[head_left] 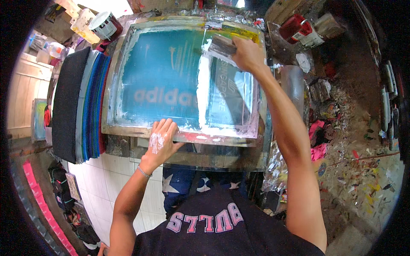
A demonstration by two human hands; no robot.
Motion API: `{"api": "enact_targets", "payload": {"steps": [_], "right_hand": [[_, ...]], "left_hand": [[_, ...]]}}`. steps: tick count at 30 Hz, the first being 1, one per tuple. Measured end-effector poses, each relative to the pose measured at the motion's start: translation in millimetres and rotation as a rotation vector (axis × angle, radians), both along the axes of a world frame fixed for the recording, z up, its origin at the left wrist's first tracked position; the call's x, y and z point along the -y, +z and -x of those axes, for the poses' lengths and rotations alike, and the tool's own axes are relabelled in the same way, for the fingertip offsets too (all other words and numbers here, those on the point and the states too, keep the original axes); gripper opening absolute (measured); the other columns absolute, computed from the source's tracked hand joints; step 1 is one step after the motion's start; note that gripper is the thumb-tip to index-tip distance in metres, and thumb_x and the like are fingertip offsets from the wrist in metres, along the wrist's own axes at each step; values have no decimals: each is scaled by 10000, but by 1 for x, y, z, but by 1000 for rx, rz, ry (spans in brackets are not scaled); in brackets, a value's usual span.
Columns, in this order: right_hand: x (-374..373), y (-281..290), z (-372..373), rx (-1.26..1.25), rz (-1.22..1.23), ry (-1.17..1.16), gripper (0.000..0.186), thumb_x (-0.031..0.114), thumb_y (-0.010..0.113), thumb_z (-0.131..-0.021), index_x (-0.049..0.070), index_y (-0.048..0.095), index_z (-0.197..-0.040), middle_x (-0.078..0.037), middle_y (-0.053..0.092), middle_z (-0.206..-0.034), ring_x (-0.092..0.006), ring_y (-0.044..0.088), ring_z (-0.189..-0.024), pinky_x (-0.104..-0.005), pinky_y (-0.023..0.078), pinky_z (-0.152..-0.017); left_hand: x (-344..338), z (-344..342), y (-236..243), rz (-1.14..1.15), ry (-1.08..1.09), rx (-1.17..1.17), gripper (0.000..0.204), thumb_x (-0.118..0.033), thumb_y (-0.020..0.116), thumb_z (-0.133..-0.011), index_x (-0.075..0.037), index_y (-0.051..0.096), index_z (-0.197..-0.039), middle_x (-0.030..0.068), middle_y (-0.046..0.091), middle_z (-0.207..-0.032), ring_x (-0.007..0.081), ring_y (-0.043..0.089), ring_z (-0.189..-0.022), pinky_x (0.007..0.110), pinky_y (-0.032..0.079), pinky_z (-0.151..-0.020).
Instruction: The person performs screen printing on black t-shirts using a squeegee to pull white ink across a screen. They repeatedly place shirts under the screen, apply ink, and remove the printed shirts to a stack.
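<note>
A screen-printing frame point(112, 85) lies across the bench, its teal mesh point(158, 64) showing pale lettering and a small motif. A white band runs down the mesh beside a darker right section, with yellow ink at the top right. My left hand point(162, 138), white smears on its back, has its fingers curled over the frame's near edge. My right hand point(247, 55) grips a dark, ink-smeared squeegee point(220, 47) tilted over the upper right of the mesh. The metal hinge hardware point(213, 18) is at the far edge.
Stacked dark and blue fabric pieces point(77, 102) sit left. A white bucket point(104, 25) stands upper left, a red container point(291, 29) upper right. A grey cylinder point(290, 91), pink cloth point(318, 149) and paint-spattered debris lie right. A pink strip point(47, 205) runs along the lower left.
</note>
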State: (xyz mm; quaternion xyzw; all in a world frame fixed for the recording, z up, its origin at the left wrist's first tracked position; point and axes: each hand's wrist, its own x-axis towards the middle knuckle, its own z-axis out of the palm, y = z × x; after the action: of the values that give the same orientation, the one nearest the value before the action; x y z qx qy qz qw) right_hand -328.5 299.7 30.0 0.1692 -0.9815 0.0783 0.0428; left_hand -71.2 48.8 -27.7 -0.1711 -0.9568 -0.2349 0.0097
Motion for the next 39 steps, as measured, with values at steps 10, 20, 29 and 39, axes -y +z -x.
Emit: {"api": "enact_targets", "payload": {"steps": [10, 20, 29, 39], "right_hand": [[-16, -3, 57, -153, 22, 190, 262, 123, 611, -822, 111, 672, -1077, -208, 719, -976, -423, 693, -938, -552, 547, -785], [-18, -10, 4, -1, -54, 410, 226, 154, 598, -854, 153, 666, -1069, -182, 718, -866, -400, 714, -815, -540, 567, -719], [-38, -13, -107, -37, 62, 681, 157, 108, 629, -831, 130, 600, -984, -79, 682, -847, -334, 652, -812, -459, 540, -722], [-45, -20, 70, -215, -1, 355, 278, 150, 605, -822, 146, 664, -1094, -190, 724, -881, -404, 715, -822, -553, 553, -699]], "left_hand": [[0, 1, 4, -14, 3, 21, 509, -143, 906, -591, -42, 535, -925, 123, 501, -914, 315, 509, -887, 419, 394, -796], [-1, 3, 6, 1, 14, 15, 467, -129, 897, -592, -61, 537, -883, 103, 518, -888, 309, 521, -886, 410, 395, -798], [-4, 0, 6, -24, 35, 7, 489, -135, 908, -585, -57, 528, -884, 114, 512, -887, 319, 525, -881, 423, 398, -791], [-1, 0, 4, 1, 43, 15, 504, -134, 916, -576, -55, 524, -884, 125, 507, -882, 329, 524, -863, 430, 401, -792]]}}
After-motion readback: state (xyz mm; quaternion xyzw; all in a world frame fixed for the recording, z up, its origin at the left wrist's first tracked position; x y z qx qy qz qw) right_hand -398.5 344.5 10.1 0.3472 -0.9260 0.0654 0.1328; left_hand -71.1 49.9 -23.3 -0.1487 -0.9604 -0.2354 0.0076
